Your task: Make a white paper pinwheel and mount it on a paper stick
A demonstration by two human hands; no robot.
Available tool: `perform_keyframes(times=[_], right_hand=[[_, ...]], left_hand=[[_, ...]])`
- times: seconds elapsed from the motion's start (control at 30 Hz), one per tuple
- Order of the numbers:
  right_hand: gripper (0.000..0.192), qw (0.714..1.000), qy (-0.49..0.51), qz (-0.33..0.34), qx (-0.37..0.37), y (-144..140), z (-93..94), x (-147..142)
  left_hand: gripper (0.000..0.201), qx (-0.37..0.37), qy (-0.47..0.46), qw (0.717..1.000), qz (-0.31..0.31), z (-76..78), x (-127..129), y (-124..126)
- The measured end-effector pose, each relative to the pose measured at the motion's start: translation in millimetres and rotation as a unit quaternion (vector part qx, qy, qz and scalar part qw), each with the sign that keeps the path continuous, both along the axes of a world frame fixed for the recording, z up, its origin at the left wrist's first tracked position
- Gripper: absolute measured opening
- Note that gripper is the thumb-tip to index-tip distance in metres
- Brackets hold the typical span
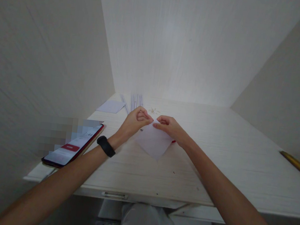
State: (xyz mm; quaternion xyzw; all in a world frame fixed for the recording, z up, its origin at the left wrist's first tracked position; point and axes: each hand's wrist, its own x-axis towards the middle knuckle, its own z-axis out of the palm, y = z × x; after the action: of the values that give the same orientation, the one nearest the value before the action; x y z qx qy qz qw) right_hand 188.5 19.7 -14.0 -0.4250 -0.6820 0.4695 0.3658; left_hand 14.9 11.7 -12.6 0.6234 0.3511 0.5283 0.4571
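So, head cam view: there's a thin white sheet (154, 141) turned like a diamond over the worktop (226, 152), and both hands are at its far corner. The left hand (139, 118) has thumb and fingertips pinched together right at that tip, and the right hand (169, 126) nips it just beside, thumb on the near face and fingers curled behind. Can't really tell how much of the sheet is resting on the surface.

Handling-wise, I'd guess it weighs next to nothing and is pretty floppy, looks like thin paper. Probably creases or tears if you yank, so light fingertip pinches at a corner or along an edge seem the way to go, not a fist in the middle.

Around the sheet: little pale sticks (154, 110) just beyond it, long thin strips (136, 102) beyond and to its left, flat paper (110, 106) further left, phone (73, 147) well to its left, and something red (173, 141) peeking out at its right edge.
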Motion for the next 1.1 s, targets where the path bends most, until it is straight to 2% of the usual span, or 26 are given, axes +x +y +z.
perform_keyframes(times=[0.27, 0.83, 1.1], right_hand=[[0.023, 1.0, 0.021, 0.0, -0.002, -3.2, 4.4, -0.6], [0.022, 0.999, 0.035, 0.028, -0.013, 1.4, 0.1, -0.4], [0.02, 0.998, 0.04, 0.028, -0.028, 0.9, 1.9, -0.5]], left_hand=[[0.024, -0.013, 0.007, 1.0, -0.021, 1.8, -1.2, -1.9], [0.029, -0.03, 0.032, 0.998, -0.042, 0.3, -0.4, 1.3], [0.026, -0.066, 0.011, 0.998, -0.015, 3.5, 0.5, -2.7]])
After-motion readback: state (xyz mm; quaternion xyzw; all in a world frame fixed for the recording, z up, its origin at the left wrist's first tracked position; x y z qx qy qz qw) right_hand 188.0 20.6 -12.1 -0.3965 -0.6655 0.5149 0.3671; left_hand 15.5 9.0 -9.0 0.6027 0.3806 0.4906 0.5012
